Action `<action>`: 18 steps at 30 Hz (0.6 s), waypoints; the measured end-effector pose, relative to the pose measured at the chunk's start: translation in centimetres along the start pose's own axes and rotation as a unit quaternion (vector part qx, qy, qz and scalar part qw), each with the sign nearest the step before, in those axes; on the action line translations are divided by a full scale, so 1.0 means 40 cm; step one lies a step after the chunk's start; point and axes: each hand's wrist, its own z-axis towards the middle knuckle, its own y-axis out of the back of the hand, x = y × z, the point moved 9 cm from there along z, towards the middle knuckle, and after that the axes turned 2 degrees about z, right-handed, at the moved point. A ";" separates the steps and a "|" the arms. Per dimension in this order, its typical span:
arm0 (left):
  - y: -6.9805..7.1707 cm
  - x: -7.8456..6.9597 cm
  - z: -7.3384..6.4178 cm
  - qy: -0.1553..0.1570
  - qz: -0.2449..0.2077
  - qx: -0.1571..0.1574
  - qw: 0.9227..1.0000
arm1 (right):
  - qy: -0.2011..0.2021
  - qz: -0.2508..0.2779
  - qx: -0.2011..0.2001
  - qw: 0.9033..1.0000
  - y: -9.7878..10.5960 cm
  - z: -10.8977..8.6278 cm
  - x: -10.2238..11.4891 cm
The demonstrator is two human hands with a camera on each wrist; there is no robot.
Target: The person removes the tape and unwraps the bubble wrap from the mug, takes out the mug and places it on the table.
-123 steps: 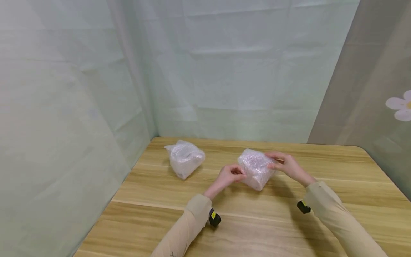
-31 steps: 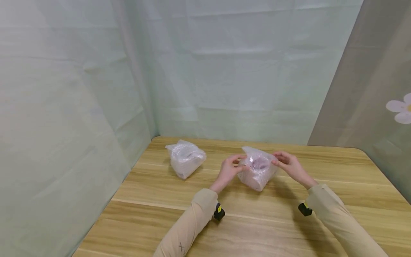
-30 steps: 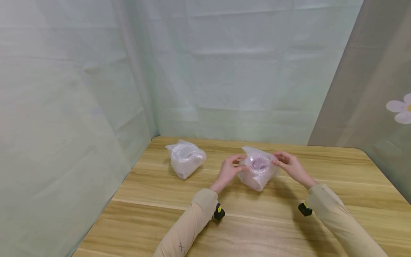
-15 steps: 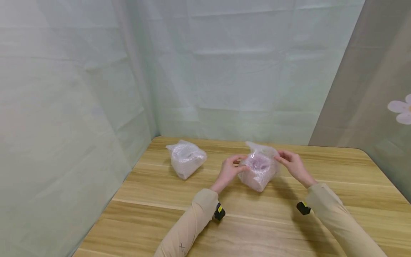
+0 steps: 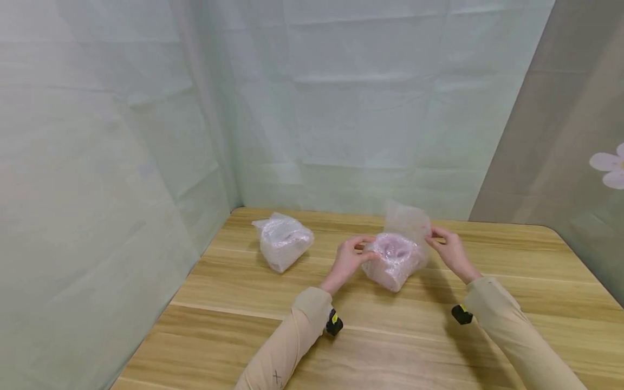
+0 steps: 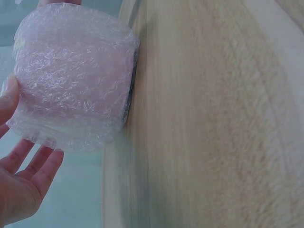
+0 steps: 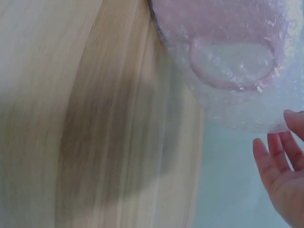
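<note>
On the table stands a pink mug (image 5: pixel 392 249) in bubble wrap; its curved handle (image 7: pixel 232 88) shows through the clear layers in the right wrist view. My left hand (image 5: pixel 348 262) holds the wrapped mug at its left side, thumb toward me and fingers behind, as the left wrist view shows. A loose flap of bubble wrap (image 5: pixel 407 221) rises behind the mug. Its right edge is pinched between thumb and fingers of my right hand (image 5: pixel 450 252). The mug's opening is visible through the remaining wrap on top.
Another bubble-wrapped bundle (image 5: pixel 284 244) sits farther left, its contents hidden. The wooden table (image 5: pixel 390 346) ends at a back edge against a pale cloth wall (image 5: pixel 351 108). A black wrist camera (image 5: pixel 334 323) hangs under the left sleeve, another black camera (image 5: pixel 461 314) under the right.
The bubble wrap that lay folded over the mug has been peeled up and back into a tall flap. My right hand has drifted slightly right with its edge; the left hand has gripped the left side.
</note>
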 end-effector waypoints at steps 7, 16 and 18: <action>-0.005 0.007 -0.002 0.009 0.000 0.002 1.000 | -0.041 -0.028 -0.017 0.999 0.010 -0.008 -0.042; -0.002 0.006 -0.001 0.002 -0.005 0.003 1.000 | -0.072 0.002 -0.059 0.996 0.019 -0.013 -0.065; -0.001 0.005 0.000 -0.003 -0.004 0.003 1.000 | -0.067 -0.004 -0.057 0.996 0.019 -0.010 -0.063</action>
